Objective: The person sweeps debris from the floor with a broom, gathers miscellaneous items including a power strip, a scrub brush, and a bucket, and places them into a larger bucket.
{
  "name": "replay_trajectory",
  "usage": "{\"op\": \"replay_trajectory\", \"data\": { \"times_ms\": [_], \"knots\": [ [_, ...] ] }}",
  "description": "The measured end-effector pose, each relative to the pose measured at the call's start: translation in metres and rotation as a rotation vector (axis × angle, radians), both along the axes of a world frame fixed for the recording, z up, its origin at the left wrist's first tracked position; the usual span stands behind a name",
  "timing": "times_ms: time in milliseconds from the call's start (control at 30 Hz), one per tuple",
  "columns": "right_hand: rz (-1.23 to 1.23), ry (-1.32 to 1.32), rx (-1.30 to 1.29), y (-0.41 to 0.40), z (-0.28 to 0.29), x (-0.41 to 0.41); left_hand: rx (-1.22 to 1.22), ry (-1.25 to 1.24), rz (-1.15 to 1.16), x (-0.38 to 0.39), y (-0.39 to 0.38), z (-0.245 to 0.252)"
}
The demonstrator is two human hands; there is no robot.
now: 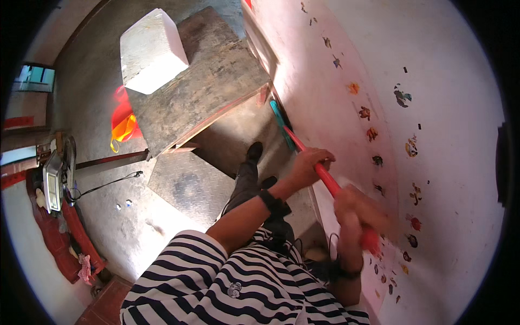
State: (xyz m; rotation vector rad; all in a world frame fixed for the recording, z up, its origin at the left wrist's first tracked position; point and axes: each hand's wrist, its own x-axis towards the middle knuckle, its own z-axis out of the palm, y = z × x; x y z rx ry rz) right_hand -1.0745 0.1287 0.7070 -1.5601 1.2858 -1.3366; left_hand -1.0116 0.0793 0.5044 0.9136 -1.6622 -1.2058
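A broom with a red handle slants along the base of the wall. My left hand is wrapped around the middle of the handle. Higher up, close to its top end, my right hand grips it too, blurred by motion. The green broom head is low down, in the gap between the wall and the corner of a wooden table. Whether its bristles touch the floor I cannot tell.
A white foam block or box stands on the table. Beside the table lies a red and orange plastic bag. A platform scale's metal plate is left of my legs, its display further left. Worn stickers dot the wall.
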Motion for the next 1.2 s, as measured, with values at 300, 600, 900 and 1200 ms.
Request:
{"op": "replay_trajectory", "data": {
  "times_ms": [300, 600, 900, 1200],
  "knots": [
    [-0.069, 0.136, 0.231, 0.005, -0.002, -0.012, 0.309, 0.168, -0.301, -0.014, 0.044, -0.013],
    [-0.053, 0.063, 0.439, -0.011, -0.028, 0.002, 0.086, -0.311, -0.723, 0.018, 0.009, -0.04],
    [0.087, 0.082, 0.662, -0.091, -0.158, 0.057, 0.151, -0.693, -0.223, 0.23, -0.247, -0.089],
    [-0.092, 0.317, 0.696, -0.193, -0.341, 0.152, 0.027, -1.158, 0.461, 0.338, -0.598, -0.142]
  ]
}}
